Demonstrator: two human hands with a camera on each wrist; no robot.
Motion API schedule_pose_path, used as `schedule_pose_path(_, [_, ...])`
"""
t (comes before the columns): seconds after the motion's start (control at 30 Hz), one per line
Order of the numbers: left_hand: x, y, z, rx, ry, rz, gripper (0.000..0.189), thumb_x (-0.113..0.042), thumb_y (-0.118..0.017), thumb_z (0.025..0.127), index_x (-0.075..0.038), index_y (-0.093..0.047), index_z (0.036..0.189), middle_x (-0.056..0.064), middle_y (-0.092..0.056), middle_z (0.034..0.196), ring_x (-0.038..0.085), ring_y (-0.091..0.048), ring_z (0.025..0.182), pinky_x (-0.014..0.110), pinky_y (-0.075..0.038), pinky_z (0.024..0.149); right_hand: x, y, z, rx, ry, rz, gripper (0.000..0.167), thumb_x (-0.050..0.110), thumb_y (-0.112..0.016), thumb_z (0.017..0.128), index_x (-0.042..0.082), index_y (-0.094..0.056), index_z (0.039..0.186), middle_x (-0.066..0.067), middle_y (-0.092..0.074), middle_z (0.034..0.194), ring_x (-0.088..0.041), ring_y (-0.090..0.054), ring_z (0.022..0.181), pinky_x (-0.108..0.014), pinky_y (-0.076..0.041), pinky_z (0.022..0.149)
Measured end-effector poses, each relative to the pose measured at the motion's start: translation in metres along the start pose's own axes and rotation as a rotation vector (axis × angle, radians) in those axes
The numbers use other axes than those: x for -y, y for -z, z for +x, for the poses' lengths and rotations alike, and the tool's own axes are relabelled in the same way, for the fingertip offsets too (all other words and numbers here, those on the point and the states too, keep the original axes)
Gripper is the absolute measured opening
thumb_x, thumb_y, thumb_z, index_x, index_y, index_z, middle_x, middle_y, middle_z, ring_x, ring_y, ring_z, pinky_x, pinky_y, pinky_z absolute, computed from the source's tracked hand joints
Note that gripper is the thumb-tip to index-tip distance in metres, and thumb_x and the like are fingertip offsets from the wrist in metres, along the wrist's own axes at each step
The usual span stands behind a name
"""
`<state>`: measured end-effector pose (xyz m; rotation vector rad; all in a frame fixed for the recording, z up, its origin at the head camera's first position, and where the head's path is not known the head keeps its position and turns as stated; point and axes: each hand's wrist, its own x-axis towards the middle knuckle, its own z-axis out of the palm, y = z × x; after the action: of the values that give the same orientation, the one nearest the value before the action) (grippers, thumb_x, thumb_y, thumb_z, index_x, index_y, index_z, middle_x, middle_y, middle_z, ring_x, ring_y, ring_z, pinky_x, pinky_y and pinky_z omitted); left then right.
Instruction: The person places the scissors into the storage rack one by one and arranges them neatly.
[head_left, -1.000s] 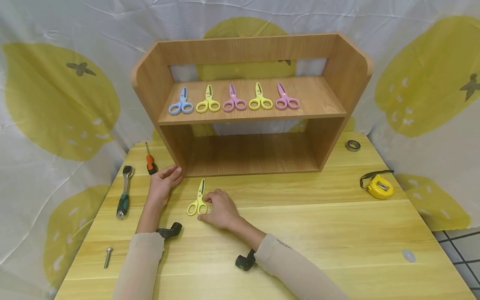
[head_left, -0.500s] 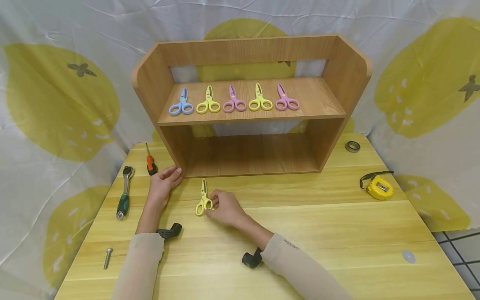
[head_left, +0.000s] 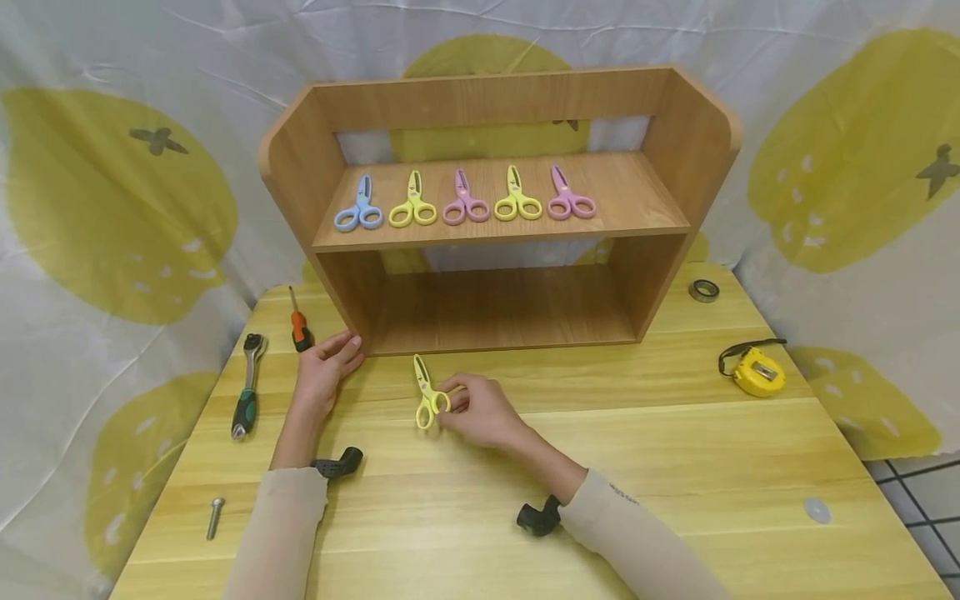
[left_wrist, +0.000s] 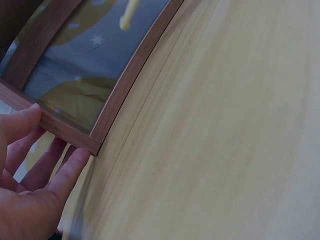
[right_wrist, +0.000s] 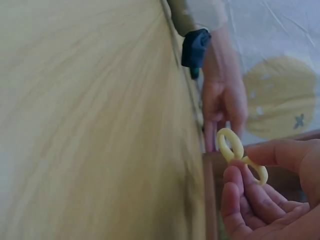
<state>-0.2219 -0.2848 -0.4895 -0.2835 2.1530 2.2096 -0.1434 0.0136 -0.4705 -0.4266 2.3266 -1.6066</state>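
Observation:
My right hand [head_left: 482, 412] pinches a handle loop of a pair of yellow scissors [head_left: 427, 395] over the table, in front of the wooden shelf [head_left: 517, 238]. The blades point away, tilted slightly left. In the right wrist view both yellow loops show between thumb and fingers, while the blades are hidden. My left hand [head_left: 322, 375] grips the lower front corner of the shelf's left side panel; the left wrist view has the fingers [left_wrist: 70, 172] on both sides of that edge. Several scissors lie in a row on the upper board: blue scissors [head_left: 363, 200], yellow and pink ones.
Left on the table lie an orange-handled screwdriver [head_left: 298, 325], a ratchet wrench [head_left: 248, 392] and a bolt [head_left: 215, 518]. On the right are a metal ring [head_left: 704, 290], a yellow tape measure [head_left: 759, 373] and a washer [head_left: 817, 510]. A lemon-print curtain [head_left: 120, 200] hangs behind.
My right hand has moved to the right with the yellow scissors, and their tips have turned to the left. The left hand keeps its place at the shelf corner.

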Motion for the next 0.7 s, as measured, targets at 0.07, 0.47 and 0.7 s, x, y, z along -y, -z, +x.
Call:
schedule_pose_path(0.07, [0.000, 0.000, 0.000, -0.002, -0.001, -0.003, 0.062, -0.023, -0.069, 0.100, 0.006, -0.047, 0.150, 0.014, -0.048, 0.147, 0.006, -0.067, 0.115, 0.028, -0.055, 0.107, 0.004, 0.009, -0.006, -0.005, 0.016, -0.008, 0.038, 0.011, -0.079, 0.088, 0.007, -0.068, 0.124, 0.005, -0.077, 0.089, -0.008, -0.071, 0.083, -0.024, -0.062, 0.076])
schedule_pose_path(0.47, [-0.010, 0.000, -0.005, 0.016, 0.022, 0.000, 0.058, -0.017, -0.065, 0.102, 0.007, -0.045, 0.151, 0.013, -0.048, 0.145, 0.013, -0.065, 0.124, 0.034, -0.051, 0.111, 0.052, 0.082, -0.052, -0.079, 0.144, -0.025, 0.035, 0.014, -0.080, 0.090, 0.011, -0.070, 0.124, 0.002, -0.078, 0.094, -0.017, -0.072, 0.088, -0.039, -0.064, 0.080])
schedule_pose_path(0.7, [-0.014, -0.003, -0.008, 0.021, 0.032, -0.008, 0.056, -0.015, -0.065, 0.102, 0.008, -0.046, 0.150, 0.002, -0.053, 0.132, 0.011, -0.067, 0.120, 0.037, -0.050, 0.111, 0.088, 0.131, -0.078, -0.177, 0.226, 0.009, 0.037, 0.008, -0.080, 0.090, 0.010, -0.070, 0.126, -0.006, -0.075, 0.097, -0.019, -0.073, 0.088, -0.025, -0.065, 0.076])
